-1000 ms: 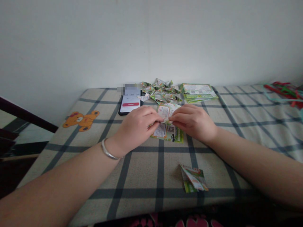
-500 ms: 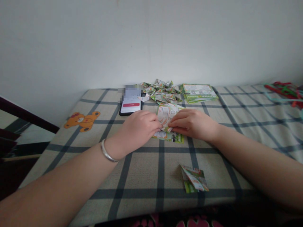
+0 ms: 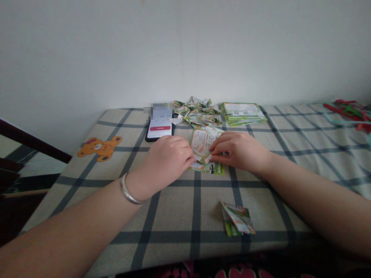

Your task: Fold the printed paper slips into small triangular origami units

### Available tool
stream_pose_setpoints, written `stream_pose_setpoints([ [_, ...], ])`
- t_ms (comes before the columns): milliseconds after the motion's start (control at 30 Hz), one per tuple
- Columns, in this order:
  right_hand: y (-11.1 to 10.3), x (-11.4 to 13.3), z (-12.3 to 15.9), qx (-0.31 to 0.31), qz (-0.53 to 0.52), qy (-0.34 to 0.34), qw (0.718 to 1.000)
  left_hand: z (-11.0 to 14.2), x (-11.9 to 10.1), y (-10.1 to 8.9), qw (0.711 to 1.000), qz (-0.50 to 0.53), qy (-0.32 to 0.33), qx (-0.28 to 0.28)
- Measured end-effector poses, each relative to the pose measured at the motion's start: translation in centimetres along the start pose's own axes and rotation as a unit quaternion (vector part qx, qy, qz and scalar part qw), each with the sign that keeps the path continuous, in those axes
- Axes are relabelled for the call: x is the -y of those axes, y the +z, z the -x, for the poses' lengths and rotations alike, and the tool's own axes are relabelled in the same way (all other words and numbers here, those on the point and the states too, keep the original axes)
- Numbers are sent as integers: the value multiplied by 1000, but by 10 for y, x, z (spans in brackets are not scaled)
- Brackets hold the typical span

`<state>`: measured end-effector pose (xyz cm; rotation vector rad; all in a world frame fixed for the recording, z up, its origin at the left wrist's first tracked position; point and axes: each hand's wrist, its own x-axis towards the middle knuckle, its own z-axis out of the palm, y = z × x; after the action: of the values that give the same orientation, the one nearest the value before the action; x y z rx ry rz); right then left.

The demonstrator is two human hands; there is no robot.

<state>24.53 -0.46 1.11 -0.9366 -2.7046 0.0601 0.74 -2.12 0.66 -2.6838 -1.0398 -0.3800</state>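
Note:
Between my hands lies a printed paper sheet (image 3: 200, 141), white, green and orange, with its near end folded to a point. My left hand (image 3: 171, 156) pinches its lower left edge. On the opposite side, my right hand (image 3: 236, 152) has its fingertips closed on the lower right edge. Another printed leaflet (image 3: 218, 169) shows from beneath the sheet. Nearer my body lies a small folded paper piece (image 3: 238, 220) with a raised flap. Several folded paper pieces (image 3: 198, 112) are heaped behind the sheet.
A phone (image 3: 159, 129) with its screen lit lies left of the heap. To the right is a stack of leaflets (image 3: 245, 112). An orange bear cutout (image 3: 100, 148) rests on the checked cloth (image 3: 174, 216). Red and green items (image 3: 348, 110) lie at the far right, and a wall stands behind.
My left hand has shifted slightly left and down, and the fingers of both hands are a little farther apart. More of the sheet's folded near end shows.

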Motion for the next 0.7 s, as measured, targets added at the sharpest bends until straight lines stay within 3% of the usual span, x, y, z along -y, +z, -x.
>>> stream_pose_setpoints([
  [367, 1, -1, -1, -8, -28, 0, 1000, -2, 0, 1, 1000, 18, -18, 9],
  [700, -3, 10, -1, -9, 15, 95, 995, -4, -3, 0, 997, 26, -66, 4],
])
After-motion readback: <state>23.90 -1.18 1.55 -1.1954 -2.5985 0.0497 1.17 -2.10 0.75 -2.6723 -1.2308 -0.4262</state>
